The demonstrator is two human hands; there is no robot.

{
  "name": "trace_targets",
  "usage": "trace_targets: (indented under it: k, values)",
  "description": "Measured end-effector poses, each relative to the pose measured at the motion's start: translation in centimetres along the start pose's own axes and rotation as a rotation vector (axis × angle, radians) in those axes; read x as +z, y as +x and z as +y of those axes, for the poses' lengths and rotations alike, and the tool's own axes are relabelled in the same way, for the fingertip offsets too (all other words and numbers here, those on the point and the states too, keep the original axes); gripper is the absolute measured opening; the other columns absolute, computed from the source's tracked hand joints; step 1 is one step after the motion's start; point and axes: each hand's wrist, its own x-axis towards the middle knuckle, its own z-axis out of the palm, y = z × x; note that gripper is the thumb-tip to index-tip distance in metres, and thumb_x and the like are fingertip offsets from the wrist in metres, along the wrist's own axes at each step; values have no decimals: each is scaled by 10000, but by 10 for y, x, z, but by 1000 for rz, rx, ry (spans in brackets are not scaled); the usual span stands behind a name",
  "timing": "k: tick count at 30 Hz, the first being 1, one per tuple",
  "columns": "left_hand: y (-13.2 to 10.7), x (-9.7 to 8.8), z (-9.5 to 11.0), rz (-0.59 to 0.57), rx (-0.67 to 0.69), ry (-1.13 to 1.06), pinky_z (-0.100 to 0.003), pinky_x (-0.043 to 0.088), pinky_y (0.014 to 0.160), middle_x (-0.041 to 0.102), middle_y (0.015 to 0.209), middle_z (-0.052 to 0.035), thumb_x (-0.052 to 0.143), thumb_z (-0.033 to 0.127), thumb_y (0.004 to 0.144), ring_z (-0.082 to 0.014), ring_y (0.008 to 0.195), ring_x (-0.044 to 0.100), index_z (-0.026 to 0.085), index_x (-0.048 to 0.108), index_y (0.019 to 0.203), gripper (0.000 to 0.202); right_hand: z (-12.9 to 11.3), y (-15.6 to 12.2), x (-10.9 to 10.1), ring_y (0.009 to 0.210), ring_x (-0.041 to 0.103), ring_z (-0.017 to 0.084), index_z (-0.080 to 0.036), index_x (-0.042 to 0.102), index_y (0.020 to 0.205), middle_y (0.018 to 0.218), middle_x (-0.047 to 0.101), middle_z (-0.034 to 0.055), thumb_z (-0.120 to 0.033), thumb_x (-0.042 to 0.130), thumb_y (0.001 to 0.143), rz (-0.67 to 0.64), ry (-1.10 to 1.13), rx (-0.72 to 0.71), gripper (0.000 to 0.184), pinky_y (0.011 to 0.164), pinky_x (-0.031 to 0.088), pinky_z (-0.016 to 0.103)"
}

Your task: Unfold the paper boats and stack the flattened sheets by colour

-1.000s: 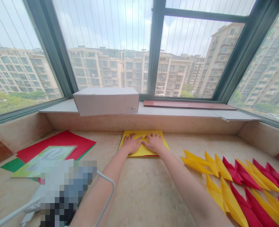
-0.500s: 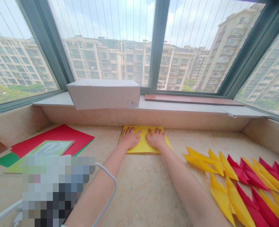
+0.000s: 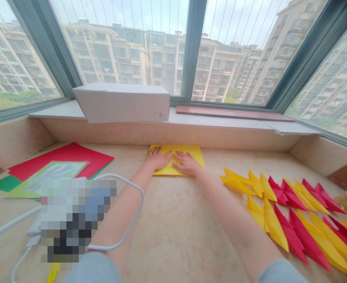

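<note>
A stack of paper with a yellow sheet on top lies against the low wall at the back of the stone ledge. My left hand rests flat on its left part, fingers spread. On the right part, my right hand lies palm down, also with fingers apart, pointing up and left. The two hands are close together near the middle of the sheet, and neither grips anything.
At right stand several folded yellow and red paper pieces. Red sheets, green sheets and a clear-windowed packet lie left. A white cable loops over my left forearm. A white box sits on the sill.
My right hand has slid left across the yellow sheet, closer to my left hand. My left hand stays on the sheet. The camera view has tilted down a little.
</note>
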Motion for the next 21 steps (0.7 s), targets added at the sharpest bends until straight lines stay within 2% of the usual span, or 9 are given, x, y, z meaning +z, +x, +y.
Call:
trace_targets:
  k: [2, 4, 9, 11, 13, 16, 18, 21]
  values:
    - [2, -1, -1, -39, 1, -6, -577, 98, 1156, 158, 1640, -17, 220, 580, 951, -382, 1487, 111, 426, 263, 1510, 581, 2, -2, 1, 1471, 237, 260, -257, 324, 1520, 1592, 280, 115, -623, 300, 961, -49, -15, -33, 668, 1175, 135, 484]
    - [5, 2, -3, -45, 12, -4, -579, 97, 1156, 152, 1642, -16, 217, 581, 952, -392, 1487, 98, 431, 259, 1508, 578, 3, -2, 3, 1478, 218, 266, -268, 310, 1524, 1603, 251, 113, -638, 283, 958, -54, -36, -29, 677, 1175, 125, 504]
    - [10, 15, -10, 81, 50, 22, -577, 105, 1156, 200, 1630, -27, 243, 577, 954, -387, 1479, 146, 416, 295, 1502, 574, 8, 1, 9, 1477, 215, 268, -279, 308, 1523, 1610, 238, 97, -671, 256, 948, -48, -44, -52, 698, 1174, 133, 498]
    - [9, 18, -10, 91, 64, 20, -590, 100, 1153, 221, 1624, -34, 255, 567, 957, -382, 1479, 151, 405, 308, 1501, 571, 8, 2, 8, 1481, 204, 268, -288, 285, 1531, 1615, 224, 91, -679, 257, 944, -53, -45, -51, 705, 1175, 126, 493]
    - [5, 17, -8, 101, 94, 16, -577, 106, 1160, 260, 1611, -47, 250, 515, 972, -358, 1478, 177, 368, 335, 1500, 554, 7, 2, 6, 1486, 186, 266, -294, 260, 1539, 1620, 206, 92, -675, 264, 946, -70, -44, -36, 705, 1177, 115, 493]
    - [-2, 14, -6, 134, 124, 12, -494, 167, 1173, 345, 1572, -83, 197, 405, 993, -292, 1454, 270, 257, 400, 1483, 551, 5, 1, 2, 1492, 169, 264, -293, 248, 1543, 1623, 187, 99, -666, 276, 949, -123, -31, -4, 701, 1179, 104, 494]
    - [-7, 13, -7, 124, 107, 6, -483, 192, 1170, 336, 1576, -90, 199, 412, 990, -287, 1452, 278, 231, 393, 1487, 562, 4, 0, 2, 1494, 164, 265, -299, 253, 1541, 1624, 178, 99, -664, 279, 951, -131, -21, -5, 694, 1181, 93, 491]
    - [-8, 16, -12, 85, 80, -2, -513, 175, 1173, 253, 1610, -81, 246, 486, 974, -314, 1476, 212, 258, 337, 1512, 592, 4, 0, 3, 1499, 141, 257, -321, 255, 1537, 1628, 161, 86, -652, 265, 960, -95, -9, -41, 666, 1186, 67, 480]
